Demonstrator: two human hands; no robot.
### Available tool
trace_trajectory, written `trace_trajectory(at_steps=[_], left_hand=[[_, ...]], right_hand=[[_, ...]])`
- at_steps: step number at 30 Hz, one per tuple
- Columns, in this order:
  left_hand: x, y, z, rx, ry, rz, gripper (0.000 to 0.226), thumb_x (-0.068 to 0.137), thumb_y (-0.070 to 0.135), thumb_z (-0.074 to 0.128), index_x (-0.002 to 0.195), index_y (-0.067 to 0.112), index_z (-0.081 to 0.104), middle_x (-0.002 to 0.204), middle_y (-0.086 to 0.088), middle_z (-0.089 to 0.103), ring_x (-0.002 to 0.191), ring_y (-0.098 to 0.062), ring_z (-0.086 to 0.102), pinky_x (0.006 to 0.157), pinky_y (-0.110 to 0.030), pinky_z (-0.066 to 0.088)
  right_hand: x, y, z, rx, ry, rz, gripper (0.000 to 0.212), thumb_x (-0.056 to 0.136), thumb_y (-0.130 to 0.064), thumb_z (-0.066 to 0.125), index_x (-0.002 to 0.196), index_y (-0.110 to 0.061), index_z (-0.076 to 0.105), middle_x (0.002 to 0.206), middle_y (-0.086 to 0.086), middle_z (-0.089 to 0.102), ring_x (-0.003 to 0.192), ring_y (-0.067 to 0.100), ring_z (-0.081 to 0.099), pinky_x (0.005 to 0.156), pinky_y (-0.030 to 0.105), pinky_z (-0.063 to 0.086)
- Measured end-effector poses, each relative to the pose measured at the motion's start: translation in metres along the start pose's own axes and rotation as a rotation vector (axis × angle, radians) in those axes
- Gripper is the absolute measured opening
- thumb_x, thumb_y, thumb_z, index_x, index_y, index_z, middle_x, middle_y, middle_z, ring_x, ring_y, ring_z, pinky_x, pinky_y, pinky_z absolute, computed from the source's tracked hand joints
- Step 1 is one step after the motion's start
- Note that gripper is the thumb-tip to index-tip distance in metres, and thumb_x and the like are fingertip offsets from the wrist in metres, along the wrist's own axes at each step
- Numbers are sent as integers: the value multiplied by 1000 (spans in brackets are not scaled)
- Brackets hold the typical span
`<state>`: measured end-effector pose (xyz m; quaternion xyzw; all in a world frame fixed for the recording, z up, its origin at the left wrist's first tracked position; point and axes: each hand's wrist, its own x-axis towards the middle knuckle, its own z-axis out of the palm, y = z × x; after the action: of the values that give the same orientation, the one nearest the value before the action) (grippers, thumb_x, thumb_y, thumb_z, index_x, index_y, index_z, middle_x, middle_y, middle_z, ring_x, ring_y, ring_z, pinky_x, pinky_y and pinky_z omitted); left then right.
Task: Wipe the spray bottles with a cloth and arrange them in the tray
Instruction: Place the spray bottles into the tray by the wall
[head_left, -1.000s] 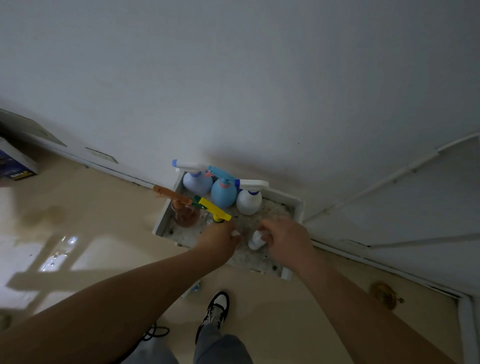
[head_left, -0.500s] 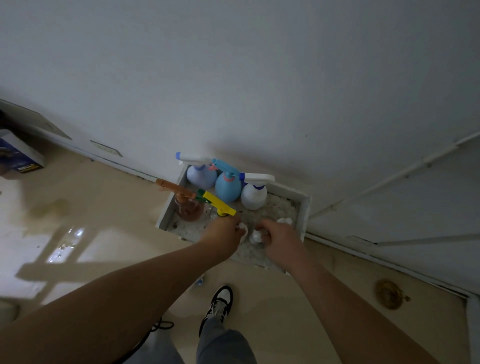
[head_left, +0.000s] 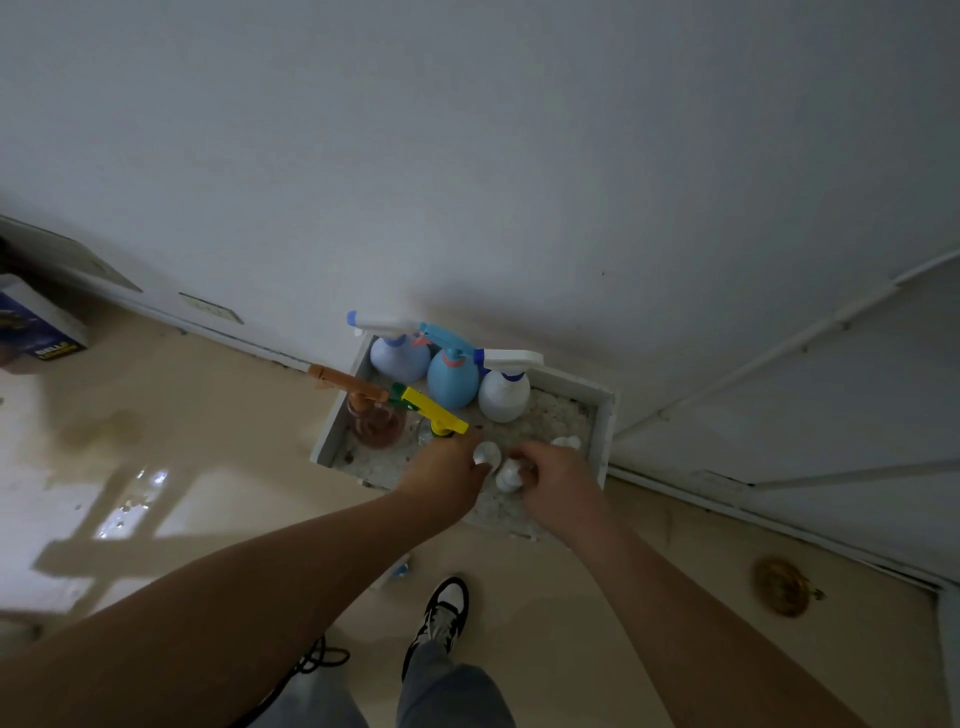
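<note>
A white-rimmed tray with a speckled bottom sits on the floor against the wall. At its back stand a lilac spray bottle, a blue spray bottle and a white spray bottle. In front of them stand an orange-brown spray bottle and a clear bottle with a yellow trigger. Over the tray's front, my left hand pinches a small white piece that looks like cloth. My right hand grips a small white bottle, mostly hidden by the fingers.
A blue box lies at the far left by the wall. A round brass fitting sits in the floor at the right, near a white door. My shoe and a dark cable are below the tray.
Both hands moved slightly further into the tray and closer together around the small white bottle. The camera view shifted a little; the standing bottles stayed put.
</note>
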<state>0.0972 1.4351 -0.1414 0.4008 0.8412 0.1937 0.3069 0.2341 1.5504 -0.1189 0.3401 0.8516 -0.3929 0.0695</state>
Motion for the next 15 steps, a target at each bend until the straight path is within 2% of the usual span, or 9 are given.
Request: trace_trajectory(at_steps=[3,8,12,15], left_hand=[[-5,0,-3,10,15,15,22,100,23,57,117,10,64,106,-11,69,98,-28,66,79,-35,53],[-12,5,-7,20,-14,38,20,99,28,61,105,12,69,98,-7,72,90,-24,68,76,-27,51],[-18,16,-6,13,-78,92,20,95,31,64,99,13,71,90,-7,74,85,-26,70,75,-34,58],[-15,28,-11,34,-81,145,19,96,30,62,95,13,72,88,-6,74,83,-24,69,73,-33,56]], right_hand=[[0,1,1,-10,22,13,28,91,1,57,113,-10,71,101,12,72,94,25,67,82,41,56],[1,-2,5,-15,43,12,28,93,-4,57,113,-19,70,97,4,72,92,21,67,80,40,56],[-3,0,0,53,57,21,38,95,-15,62,131,-24,65,121,0,70,110,18,64,94,35,53],[-10,6,-22,106,250,73,38,97,-17,59,134,-24,63,128,-1,66,114,18,62,94,34,51]])
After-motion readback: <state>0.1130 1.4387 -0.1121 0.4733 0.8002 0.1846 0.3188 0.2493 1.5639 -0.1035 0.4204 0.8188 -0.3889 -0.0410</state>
